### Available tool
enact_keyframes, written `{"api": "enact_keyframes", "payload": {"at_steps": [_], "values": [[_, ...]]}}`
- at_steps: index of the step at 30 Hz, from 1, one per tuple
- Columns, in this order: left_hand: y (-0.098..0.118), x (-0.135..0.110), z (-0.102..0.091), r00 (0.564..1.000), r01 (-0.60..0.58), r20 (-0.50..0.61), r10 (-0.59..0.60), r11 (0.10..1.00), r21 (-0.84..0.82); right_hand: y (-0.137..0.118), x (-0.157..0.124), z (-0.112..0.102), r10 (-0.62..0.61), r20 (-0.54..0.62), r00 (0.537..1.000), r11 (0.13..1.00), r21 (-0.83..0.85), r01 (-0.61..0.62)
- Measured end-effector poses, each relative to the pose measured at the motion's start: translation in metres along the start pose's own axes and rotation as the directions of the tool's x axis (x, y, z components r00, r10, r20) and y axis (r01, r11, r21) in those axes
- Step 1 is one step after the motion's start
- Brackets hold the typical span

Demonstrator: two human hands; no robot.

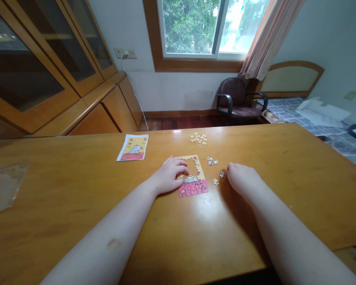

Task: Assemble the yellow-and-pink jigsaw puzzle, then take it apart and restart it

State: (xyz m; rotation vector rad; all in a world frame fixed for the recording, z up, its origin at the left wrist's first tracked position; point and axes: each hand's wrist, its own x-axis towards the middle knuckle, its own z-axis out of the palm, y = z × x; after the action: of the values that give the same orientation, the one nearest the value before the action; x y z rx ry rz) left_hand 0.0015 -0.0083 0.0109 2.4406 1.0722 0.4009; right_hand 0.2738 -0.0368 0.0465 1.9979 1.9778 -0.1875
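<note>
A partly assembled jigsaw puzzle (193, 189) lies on the table, its pink lower part joined and its upper middle showing bare wood inside a yellow border. My left hand (172, 174) rests over the puzzle's left side, fingers apart and slightly bent. To the right, my right hand (242, 179) is closed, with its fingertips bunched beside a dark-patterned puzzle piece (222, 174). Whatever is in those fingers, if anything, is hidden. A yellow and white puzzle piece (216, 181) lies nearby. Farther back is a small group of white-patterned pieces (212, 161).
Several yellowish pieces (198, 138) are heaped near the table's far edge. A printed reference picture (133, 148) lies to the left of the puzzle. Clear plastic (6, 186) sits at the far left of the wooden table (86, 178). An armchair (237, 99) stands beyond.
</note>
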Motion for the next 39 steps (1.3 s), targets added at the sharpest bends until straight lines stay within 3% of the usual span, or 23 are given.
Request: {"api": "enact_keyframes", "payload": {"at_steps": [6,13,20,27,39], "values": [[0.0,0.0,0.0,1.0,-0.005,-0.009,0.005,1.0,-0.009,-0.001,0.002,0.0,0.001,0.001,1.0,1.0,0.017,-0.001],[-0.002,0.001,0.002,0.999,-0.004,-0.033,0.005,1.0,0.01,-0.006,-0.006,-0.002,-0.088,-0.067,0.994,0.995,0.03,0.09],[0.0,0.001,0.002,0.999,0.018,-0.027,-0.018,1.0,0.003,-0.012,-0.008,-0.002,-0.22,-0.024,0.975,0.968,0.119,0.221],[0.0,0.001,0.001,0.999,0.018,-0.027,-0.018,1.0,0.005,-0.015,-0.004,0.003,-0.256,0.032,0.966,0.949,0.198,0.245],[0.0,0.001,0.001,0.999,0.012,-0.036,-0.012,1.0,-0.004,-0.019,-0.011,0.001,-0.33,-0.024,0.944,0.916,0.235,0.326]]}}
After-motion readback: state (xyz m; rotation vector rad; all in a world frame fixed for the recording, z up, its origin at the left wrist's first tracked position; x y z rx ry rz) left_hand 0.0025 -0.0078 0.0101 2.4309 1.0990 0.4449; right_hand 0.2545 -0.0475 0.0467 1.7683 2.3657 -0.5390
